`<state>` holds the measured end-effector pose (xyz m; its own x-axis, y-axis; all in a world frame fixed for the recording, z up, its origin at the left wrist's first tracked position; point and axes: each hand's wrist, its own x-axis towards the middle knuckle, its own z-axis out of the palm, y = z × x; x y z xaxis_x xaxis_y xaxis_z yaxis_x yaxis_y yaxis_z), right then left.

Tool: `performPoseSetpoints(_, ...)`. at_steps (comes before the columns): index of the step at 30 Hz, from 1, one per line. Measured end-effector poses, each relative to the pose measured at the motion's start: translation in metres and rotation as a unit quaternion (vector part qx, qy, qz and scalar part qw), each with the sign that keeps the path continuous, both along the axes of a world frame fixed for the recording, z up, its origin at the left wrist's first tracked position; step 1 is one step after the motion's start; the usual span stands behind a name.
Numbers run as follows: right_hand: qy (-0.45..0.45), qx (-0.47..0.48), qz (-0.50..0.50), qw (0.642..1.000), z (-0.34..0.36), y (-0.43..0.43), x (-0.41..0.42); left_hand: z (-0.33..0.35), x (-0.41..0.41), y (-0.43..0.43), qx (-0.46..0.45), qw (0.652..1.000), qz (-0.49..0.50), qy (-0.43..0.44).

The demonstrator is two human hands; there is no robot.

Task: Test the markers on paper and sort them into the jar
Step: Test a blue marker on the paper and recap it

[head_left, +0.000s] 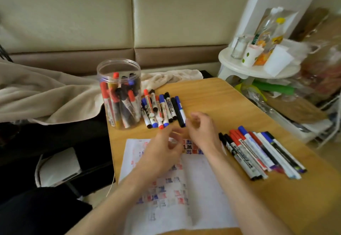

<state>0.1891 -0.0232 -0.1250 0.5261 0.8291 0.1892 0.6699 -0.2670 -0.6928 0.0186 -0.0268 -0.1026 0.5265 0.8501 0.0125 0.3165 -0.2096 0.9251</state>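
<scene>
Left hand (162, 151), right hand (201, 129), grips unclear, one jar (110, 68), one paper (204, 201), two marker piles (162, 109) (258, 153)

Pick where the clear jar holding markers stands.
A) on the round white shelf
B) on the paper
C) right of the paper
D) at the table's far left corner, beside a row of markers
D: the jar stands at the far left corner of the table, with a row of markers lying just to its right.

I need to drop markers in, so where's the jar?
Head view: the jar stands at the table's far left corner, just left of a marker row.
</scene>
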Motion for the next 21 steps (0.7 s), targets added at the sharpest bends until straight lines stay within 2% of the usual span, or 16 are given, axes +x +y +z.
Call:
performPoseSetpoints(4, -0.08, -0.001, -0.034, 0.996, -0.003, 0.0, -0.006, -0.009, -0.009, 0.009, 0.076, 0.993, 0.023, 0.087)
performPoseSetpoints(9, -0.13, -0.005, -0.088, 0.988, -0.005, -0.008, -0.005, -0.013, -0.01, 0.008, 0.096, 0.989, 0.032, 0.11)
performPoseSetpoints(11, -0.124, 0.004, -0.1, 0.987, -0.001, -0.015, -0.003, -0.012, -0.008, 0.007, 0.121, 0.985, 0.031, 0.117)
performPoseSetpoints(14, -0.072, 0.068, -0.104, 0.99, 0.004, -0.029, 0.005, -0.012, -0.005, 0.006, 0.16, 0.979, 0.024, 0.122)
performPoseSetpoints(16, 0.001, 0.126, -0.1, 0.987, 0.01, -0.045, 0.012, -0.012, -0.001, 0.006, 0.185, 0.975, 0.02, 0.121)
performPoseSetpoints(21, 0.192, 0.217, -0.098, 0.952, 0.033, -0.09, 0.027, -0.009, 0.017, 0.005, 0.233, 0.971, 0.022, 0.055)
